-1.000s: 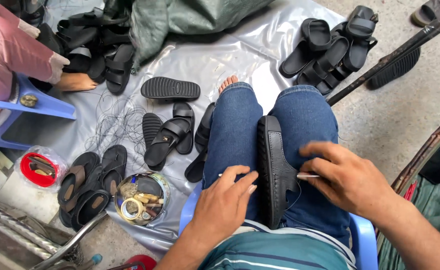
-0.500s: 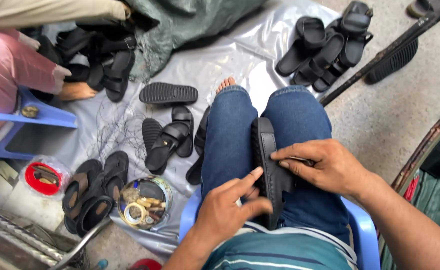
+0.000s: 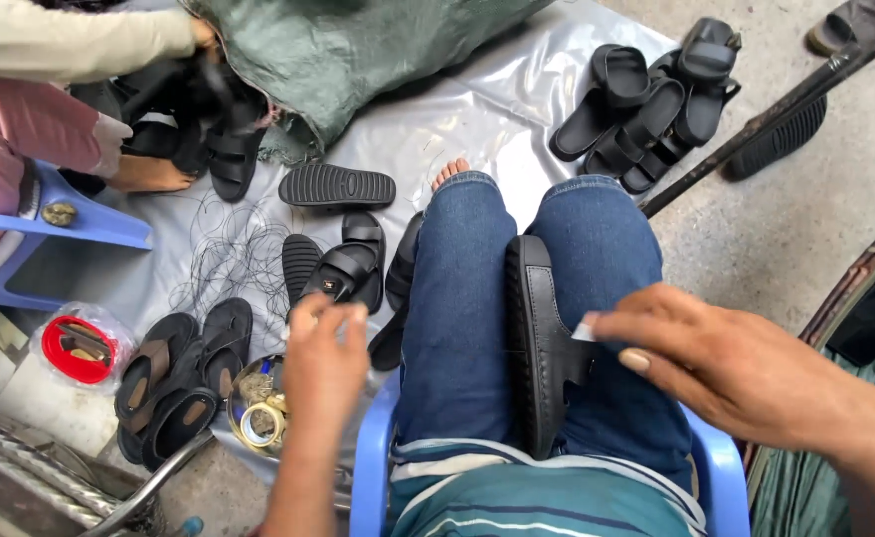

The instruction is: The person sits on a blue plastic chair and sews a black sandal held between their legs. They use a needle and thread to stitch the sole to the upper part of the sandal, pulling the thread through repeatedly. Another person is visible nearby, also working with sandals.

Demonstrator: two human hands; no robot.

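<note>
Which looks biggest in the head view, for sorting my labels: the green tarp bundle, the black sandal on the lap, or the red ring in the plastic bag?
1. Green tarp bundle
2. Black sandal on the lap, though nearness to the camera enlarges it
3. Red ring in the plastic bag

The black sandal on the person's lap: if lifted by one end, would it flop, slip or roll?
The black sandal lies wedged on edge between the jeans-clad thighs and keeps its shape, so it probably stays fairly stiff. Its thick moulded sole suggests light foam or rubber. The ridged sole should grip, and it is unlikely to roll. The right hand touches its strap.
</note>
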